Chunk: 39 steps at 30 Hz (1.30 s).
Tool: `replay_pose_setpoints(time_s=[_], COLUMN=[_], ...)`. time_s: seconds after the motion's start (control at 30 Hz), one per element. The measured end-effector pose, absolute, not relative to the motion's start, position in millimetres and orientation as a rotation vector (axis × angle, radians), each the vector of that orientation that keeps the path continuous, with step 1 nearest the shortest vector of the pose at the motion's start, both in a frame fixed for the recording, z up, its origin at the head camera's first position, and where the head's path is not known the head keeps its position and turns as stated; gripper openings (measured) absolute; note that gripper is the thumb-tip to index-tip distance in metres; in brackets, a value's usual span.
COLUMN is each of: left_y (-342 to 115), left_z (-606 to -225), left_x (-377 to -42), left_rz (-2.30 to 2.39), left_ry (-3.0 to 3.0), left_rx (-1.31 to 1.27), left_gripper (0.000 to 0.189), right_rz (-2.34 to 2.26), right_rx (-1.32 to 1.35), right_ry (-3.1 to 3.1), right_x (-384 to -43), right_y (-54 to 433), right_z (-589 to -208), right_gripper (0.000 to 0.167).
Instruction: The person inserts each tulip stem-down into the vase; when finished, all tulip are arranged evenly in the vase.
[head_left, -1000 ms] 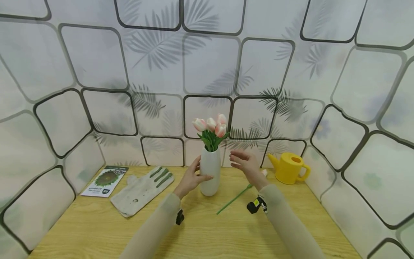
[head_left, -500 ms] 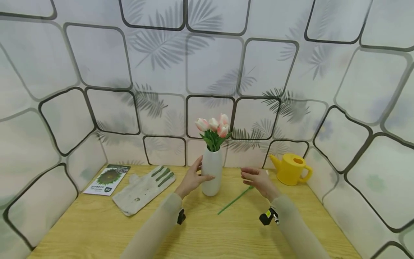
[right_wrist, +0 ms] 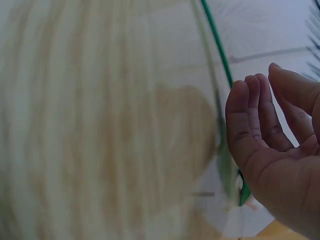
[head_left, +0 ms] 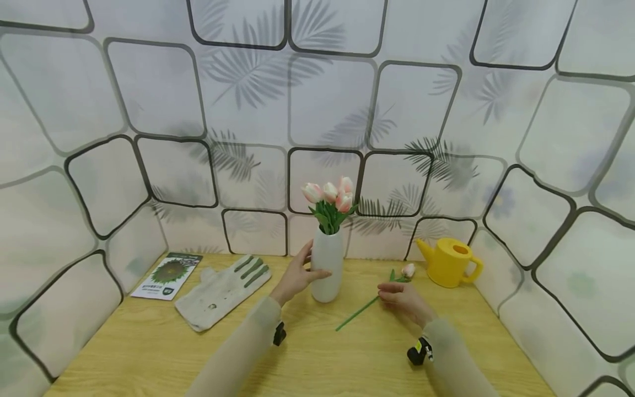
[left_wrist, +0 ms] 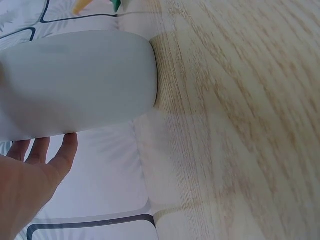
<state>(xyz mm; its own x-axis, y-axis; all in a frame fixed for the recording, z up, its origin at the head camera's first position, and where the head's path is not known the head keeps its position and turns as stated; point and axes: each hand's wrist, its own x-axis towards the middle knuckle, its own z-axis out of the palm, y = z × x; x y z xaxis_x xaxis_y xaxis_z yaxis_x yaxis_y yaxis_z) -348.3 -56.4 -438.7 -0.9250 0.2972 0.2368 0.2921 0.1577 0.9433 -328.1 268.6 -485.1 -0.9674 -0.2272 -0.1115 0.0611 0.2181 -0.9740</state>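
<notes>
A white vase (head_left: 327, 270) stands upright on the table, holding several pink-and-white tulips (head_left: 329, 197). My left hand (head_left: 295, 279) grips its side, thumb across the front; in the left wrist view, fingertips press against the vase (left_wrist: 85, 82). To the right, a single tulip (head_left: 357, 315) lies on the table, its bloom pointing away to the right. My right hand (head_left: 405, 302) is low over its stem, covering part of it. In the right wrist view, the fingers of the right hand (right_wrist: 270, 135) are loosely bent beside the green stem (right_wrist: 216, 40), and the thumb stays apart from them.
A yellow watering can (head_left: 448, 263) stands at the back right, just beyond the tulip's bloom. On the left lie a pale gardening glove (head_left: 218, 295) and a seed packet (head_left: 166, 277) with a sunflower picture. Patterned walls (head_left: 253, 182) enclose the wooden table (head_left: 327, 364).
My right hand has moved away from beside the vase, down and right to the lying tulip, uncovering its bloom. The left hand keeps its hold on the vase. The head view has shifted slightly.
</notes>
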Motion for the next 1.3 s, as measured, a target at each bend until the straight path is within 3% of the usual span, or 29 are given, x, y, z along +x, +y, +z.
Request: replay_pose_setpoints(time_s=[0.23,0.47,1.03,1.3], left_y=[-59,-58,-59,-58], left_z=[-419,-444,-447,-447], left_x=[-328,-351,-355,-355], left_rz=[1.938,1.940,1.916,1.924], left_ry=[2.388,2.380,2.413,2.404], left_rx=[0.624,0.603,0.592,0.588], left_gripper=[0.089,0.093,0.094,0.094], right_rz=[-1.788,-1.732,-1.521,-1.512], right_rx=[-0.078,-0.076,-0.071,0.003], right_ry=[2.297,2.314,2.411,2.456], right_x=[-331,-333,-340,-343], right_y=[276,273,267,267], right_z=[-496,-494,-482,-485], right_gripper=[0.045,0.041,0.047,0.036])
